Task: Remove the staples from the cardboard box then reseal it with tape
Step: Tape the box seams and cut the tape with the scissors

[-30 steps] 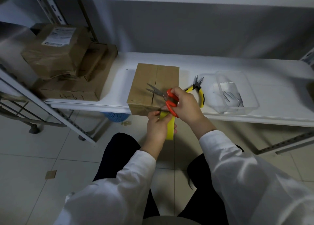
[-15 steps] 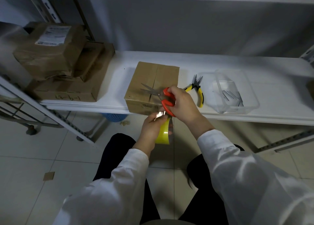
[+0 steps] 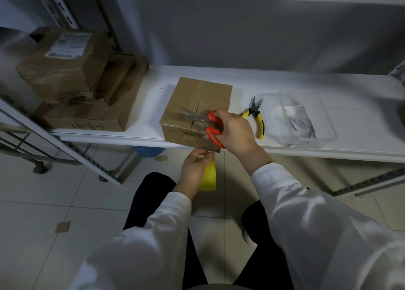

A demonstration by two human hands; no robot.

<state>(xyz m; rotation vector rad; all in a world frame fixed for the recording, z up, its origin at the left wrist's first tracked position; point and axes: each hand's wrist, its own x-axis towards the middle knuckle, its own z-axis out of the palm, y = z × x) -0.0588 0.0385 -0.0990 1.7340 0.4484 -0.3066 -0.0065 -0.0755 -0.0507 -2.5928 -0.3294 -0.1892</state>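
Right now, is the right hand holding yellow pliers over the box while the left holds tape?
No. The head view shows the right hand gripping orange-handled scissors over the cardboard box; the yellow pliers lie on the shelf. The left hand does hold the yellow tape roll.

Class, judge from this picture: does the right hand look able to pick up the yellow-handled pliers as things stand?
Probably not yet. The pliers lie on the shelf just beside the right hand, nothing between, but that hand grips the orange scissors and would likely have to set them down first.

The yellow tape roll [image 3: 210, 176] is half hidden; the parcel label [image 3: 69, 45] is unreadable.
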